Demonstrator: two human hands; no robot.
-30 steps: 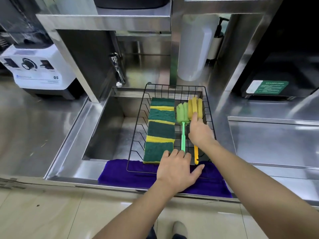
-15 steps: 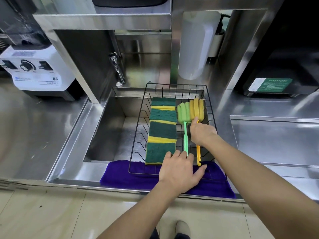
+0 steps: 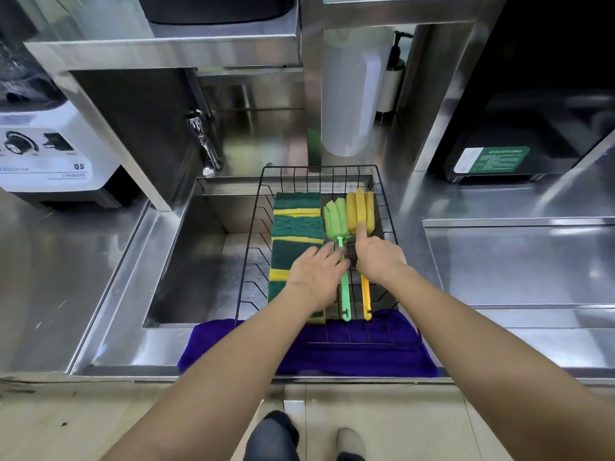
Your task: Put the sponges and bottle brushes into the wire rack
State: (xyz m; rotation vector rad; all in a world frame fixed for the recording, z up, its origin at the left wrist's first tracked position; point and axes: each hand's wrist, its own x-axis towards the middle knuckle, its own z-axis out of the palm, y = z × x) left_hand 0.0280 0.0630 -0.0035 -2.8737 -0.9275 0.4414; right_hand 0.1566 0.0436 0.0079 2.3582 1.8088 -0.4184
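Observation:
A black wire rack [image 3: 386, 207] sits over the right part of the sink. Inside it, a row of several green-and-yellow sponges [image 3: 296, 227] lies along the left. A green bottle brush [image 3: 337, 219] and a yellow bottle brush [image 3: 357, 209] lie side by side to their right, heads at the back. My left hand [image 3: 314, 276] rests flat over the sponges, fingers reaching the green brush's handle. My right hand [image 3: 377, 257] lies over the yellow brush's handle, its index finger touching the yellow head.
A purple cloth [image 3: 349, 354] lies under the rack's front edge. The sink basin [image 3: 206, 261] opens to the left, with a tap [image 3: 204, 144] behind it. A white blender base [image 3: 50, 154] stands at the far left, a white jug [image 3: 352, 94] and pump bottle [image 3: 392, 81] behind the rack.
My left hand has moved from the rack's front edge forward onto the sponges and green handle. My right hand's index finger has come back up to the yellow brush head.

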